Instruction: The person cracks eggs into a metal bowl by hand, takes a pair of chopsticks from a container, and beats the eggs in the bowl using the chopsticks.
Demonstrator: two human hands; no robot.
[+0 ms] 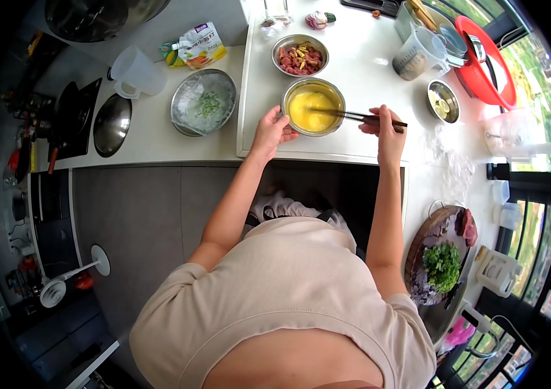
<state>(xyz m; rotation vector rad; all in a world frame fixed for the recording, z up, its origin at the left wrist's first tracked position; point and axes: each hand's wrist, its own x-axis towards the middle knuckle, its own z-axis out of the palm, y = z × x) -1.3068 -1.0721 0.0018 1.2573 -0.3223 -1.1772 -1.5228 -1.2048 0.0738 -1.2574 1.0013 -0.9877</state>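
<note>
A metal bowl (338, 122) of yellow liquid (313, 109), which looks like beaten egg, stands near the counter's front edge. My left hand (271, 133) grips its left side, thumb at the rim and fingers low against the wall. Dark chopsticks (353, 116) are held in my right hand (387, 133), to the right of the bowl. Their tips reach into the liquid and are blurred. Just behind, a second metal bowl (300, 55) holds pieces of reddish meat with yellowish strips.
Left: a bowl with chopped greens (209, 102), a plastic jug (138, 72), a lid (112, 125) and a seasoning bag (199, 45). Right: a measuring jug (416, 55), a small metal bowl (443, 102), a red basket (505, 81) and a board with leafy greens (442, 266).
</note>
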